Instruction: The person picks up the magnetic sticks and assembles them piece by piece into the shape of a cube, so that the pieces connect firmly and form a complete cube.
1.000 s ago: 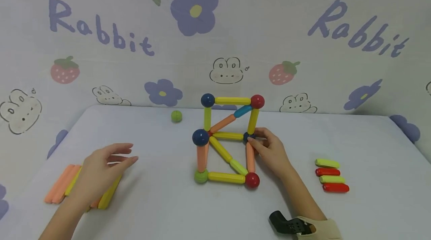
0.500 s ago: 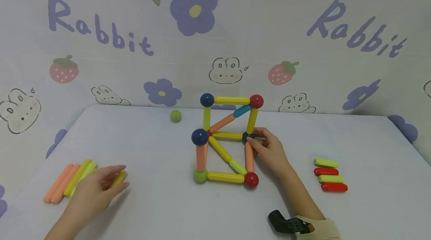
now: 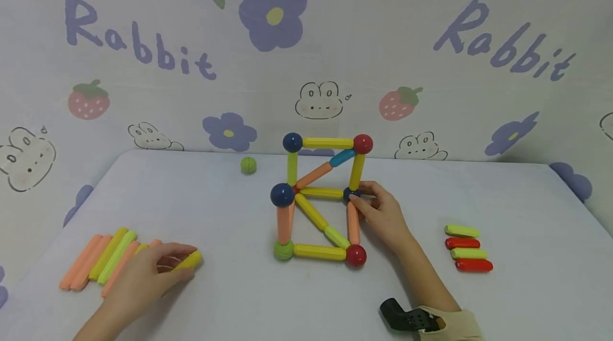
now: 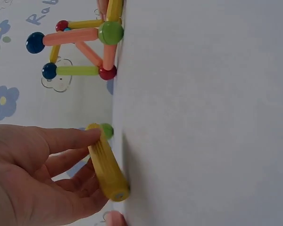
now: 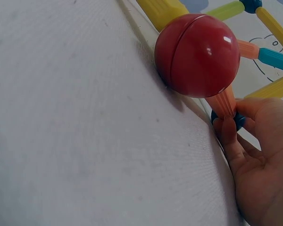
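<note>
My left hand pinches a yellow rod between thumb and fingers, just above the table. Beside and partly under that hand lies a row of orange, yellow and lime rods. In the middle stands a frame of rods and balls, with a navy ball standing up at its left and a red ball at the near right corner. My right hand grips the navy ball at the frame's back right lower corner. In the right wrist view, the red ball hides part of the frame.
A loose green ball sits near the back edge, left of the frame. To the right lie several short lime and red rods. A black strap piece is on the right wrist. Behind the table hangs a patterned cloth.
My left hand has come down onto the row of rods and taken hold of a yellow rod, shifting it rightward. The right hand stays on the navy ball.
</note>
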`<state>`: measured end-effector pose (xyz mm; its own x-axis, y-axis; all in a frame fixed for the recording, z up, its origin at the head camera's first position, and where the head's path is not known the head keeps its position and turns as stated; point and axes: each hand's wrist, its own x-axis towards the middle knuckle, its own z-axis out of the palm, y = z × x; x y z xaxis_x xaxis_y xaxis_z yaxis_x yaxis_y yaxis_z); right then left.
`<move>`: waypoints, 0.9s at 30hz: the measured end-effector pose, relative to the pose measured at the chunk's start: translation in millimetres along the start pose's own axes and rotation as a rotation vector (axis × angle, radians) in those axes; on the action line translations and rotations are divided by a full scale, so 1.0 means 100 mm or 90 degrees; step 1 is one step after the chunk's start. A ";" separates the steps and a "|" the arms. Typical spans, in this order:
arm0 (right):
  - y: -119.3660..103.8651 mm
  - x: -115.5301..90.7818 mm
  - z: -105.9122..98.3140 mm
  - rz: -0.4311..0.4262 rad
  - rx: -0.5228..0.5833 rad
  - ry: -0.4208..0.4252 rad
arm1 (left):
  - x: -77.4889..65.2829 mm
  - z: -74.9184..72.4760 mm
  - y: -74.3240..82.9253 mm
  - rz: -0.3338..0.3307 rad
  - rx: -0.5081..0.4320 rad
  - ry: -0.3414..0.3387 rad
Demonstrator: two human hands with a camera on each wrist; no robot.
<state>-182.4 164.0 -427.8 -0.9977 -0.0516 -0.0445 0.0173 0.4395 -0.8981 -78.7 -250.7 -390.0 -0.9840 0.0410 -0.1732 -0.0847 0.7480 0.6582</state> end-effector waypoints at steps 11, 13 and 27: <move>0.03 0.00 -0.01 -0.004 0.001 0.000 | 0.29 -0.03 0.59 0.015 -0.250 0.038; 0.04 0.00 -0.01 -0.006 0.002 -0.001 | 0.38 0.00 0.69 -0.001 -0.351 0.041; 0.01 0.00 -0.01 -0.015 -0.003 0.001 | 0.86 0.13 1.25 -0.105 -0.804 0.001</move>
<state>-182.6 165.4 -428.8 -0.9979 -0.0609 -0.0223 -0.0069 0.4420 -0.8970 -172.0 -144.9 -332.5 -0.9478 0.0064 -0.3188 -0.2941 -0.4037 0.8663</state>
